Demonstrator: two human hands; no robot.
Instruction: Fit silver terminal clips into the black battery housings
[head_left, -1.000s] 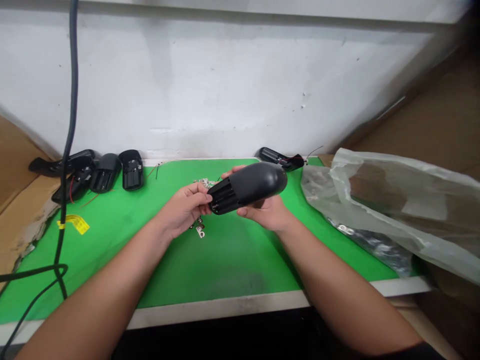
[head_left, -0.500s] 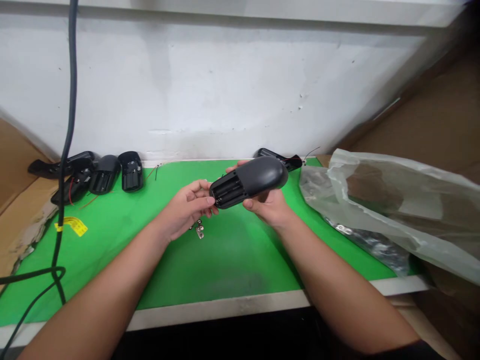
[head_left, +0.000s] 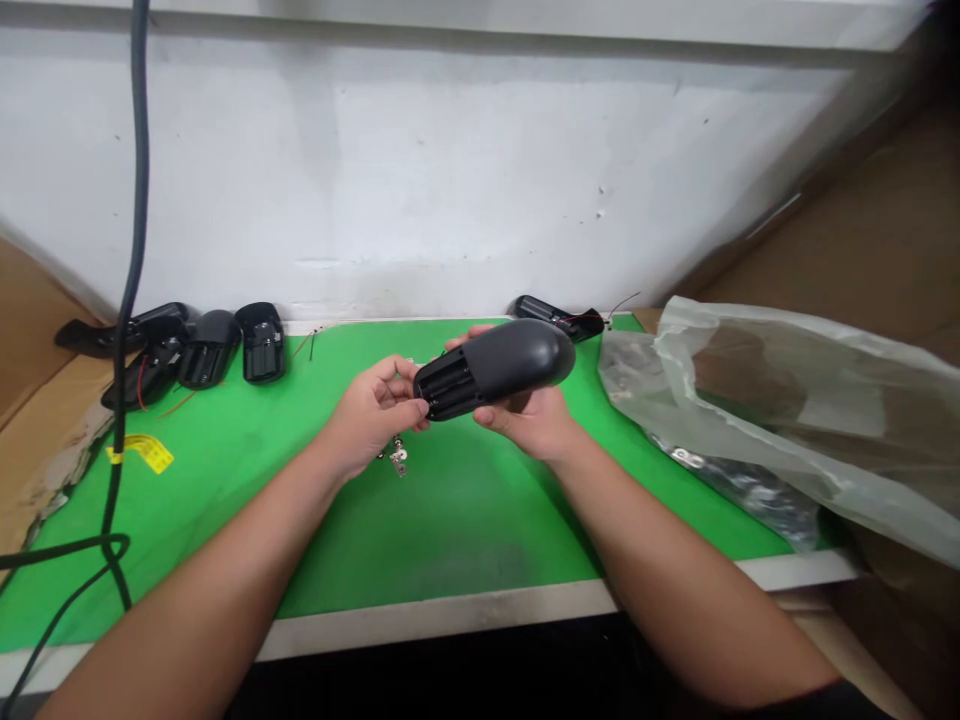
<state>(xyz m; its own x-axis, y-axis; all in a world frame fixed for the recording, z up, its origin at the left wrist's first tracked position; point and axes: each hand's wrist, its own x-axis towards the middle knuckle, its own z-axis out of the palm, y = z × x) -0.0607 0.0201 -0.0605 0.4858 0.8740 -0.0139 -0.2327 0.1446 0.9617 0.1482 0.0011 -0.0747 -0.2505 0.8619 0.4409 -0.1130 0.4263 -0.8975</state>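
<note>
A black plastic battery housing [head_left: 517, 362], rounded at its right end and with open battery slots at its left end, is held above the green mat. My right hand [head_left: 536, 420] wraps it from below, thumb along the near edge and fingers behind. At the slotted end, my left hand [head_left: 379, 412] pinches the rim, its thumb on the corner where small metal contacts show. Some left fingertips are hidden behind the housing. Just below that hand, small silvery metal contact pieces [head_left: 398, 456] lie on the mat.
Several similar black housings [head_left: 262, 345] with thin wires stand at the back left, beside a cardboard wall. Another black housing [head_left: 551, 312] lies behind my right hand. A clear plastic bag [head_left: 735, 400] with metal parts covers the right side. A dark cable [head_left: 135, 230] hangs at left.
The housing has shifted slightly left and tilted a little, with both hands still on it. My left thumb stays at its slotted corner.
</note>
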